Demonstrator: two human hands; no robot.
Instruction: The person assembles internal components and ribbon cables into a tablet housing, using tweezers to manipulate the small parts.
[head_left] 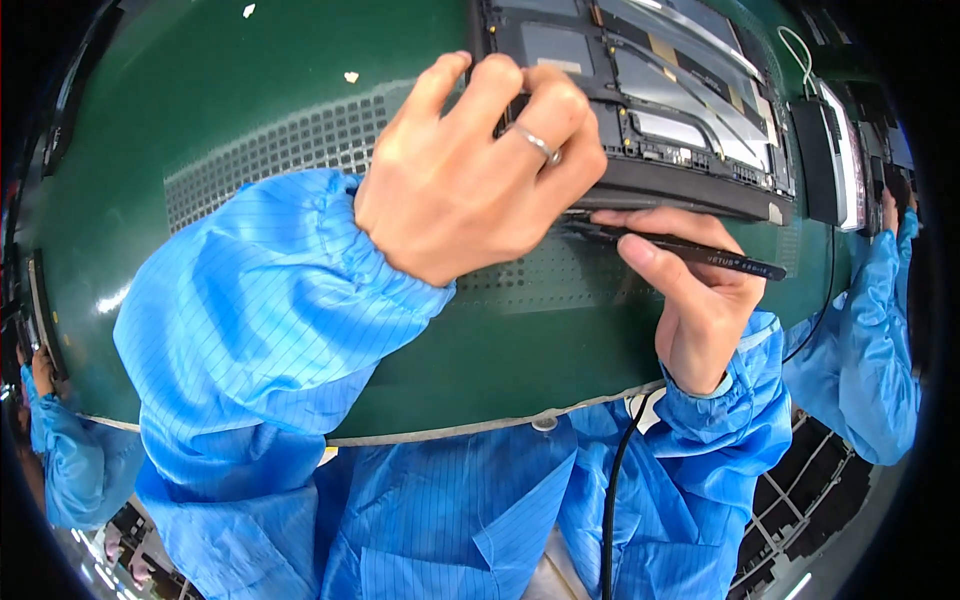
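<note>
An opened flat electronic device, like a laptop chassis with grey panels, cables and a black frame, lies ahead of me to the right. My left hand, with a ring on one finger, bends over its near left corner. Those fingers are curled, and the hand's own back hides most of the fingertips and whatever they grip. Below the device's near edge, my right hand pinches black tweezers between thumb and fingers. The tweezers point left, and their tips run in under my left hand, where I cannot see them clearly.
A perforated patch marks the green work surface. Small pale scraps lie on it farther back. Right of the device stands a black-and-white box with a cable. Blue-sleeved people work at both sides.
</note>
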